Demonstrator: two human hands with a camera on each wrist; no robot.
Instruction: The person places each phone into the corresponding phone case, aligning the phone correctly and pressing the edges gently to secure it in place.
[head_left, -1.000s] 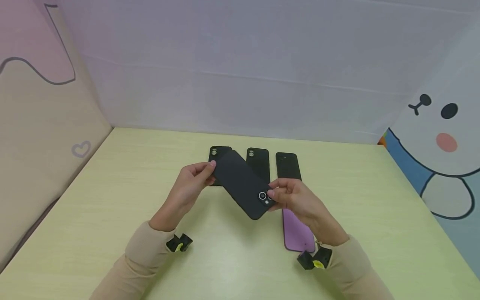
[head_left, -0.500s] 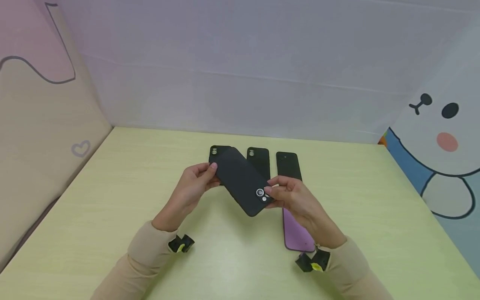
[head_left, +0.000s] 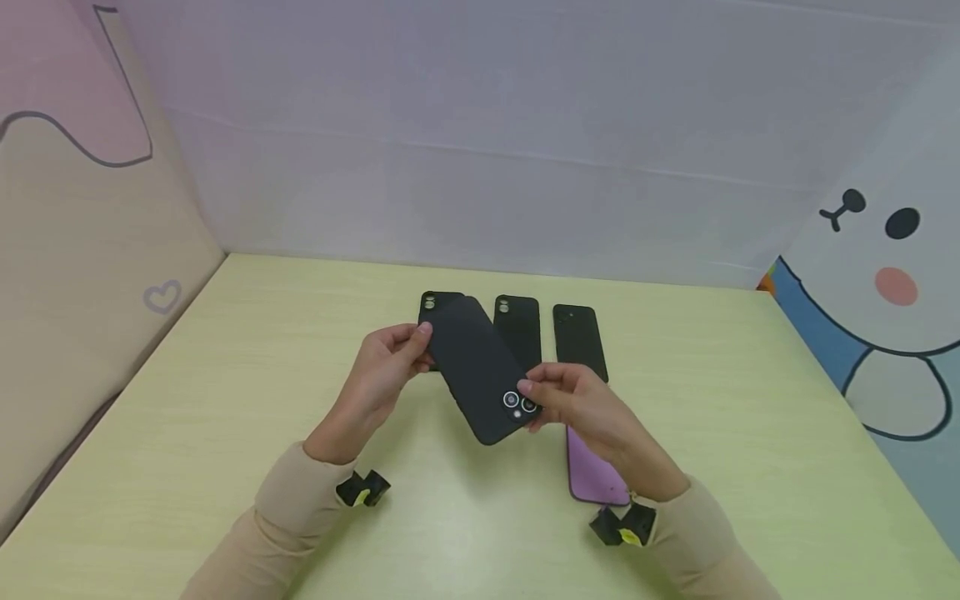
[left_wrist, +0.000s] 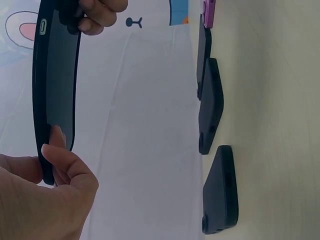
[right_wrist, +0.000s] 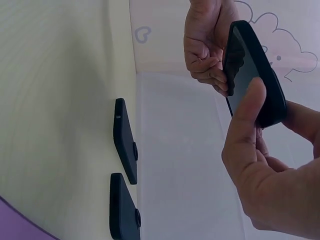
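Observation:
A black phone in a dark case (head_left: pixel 480 367) is held up above the table, tilted, its camera rings at the lower right. My left hand (head_left: pixel 381 379) pinches its upper left edge between thumb and fingers. At the camera end, my right hand (head_left: pixel 592 412) pinches the other corner. The left wrist view shows the edge of the held phone (left_wrist: pixel 42 95) and my left hand (left_wrist: pixel 50 195) gripping its end. A glossy dark screen side of the phone (right_wrist: pixel 242 60) faces the right wrist camera, with my right hand (right_wrist: pixel 270 175) gripping the near end.
Behind the held phone, two black phones lie on the table (head_left: pixel 262 350): one at left (head_left: pixel 430 302), one in the middle (head_left: pixel 517 329). Another black phone (head_left: pixel 579 337) lies to their right, with a purple phone (head_left: pixel 592 471) nearer the front. A pale wall (head_left: pixel 480 142) stands behind.
The held phone's camera end has swung left and slightly down, with my right hand following. My left hand has shifted only slightly. The phones on the table have stayed put.

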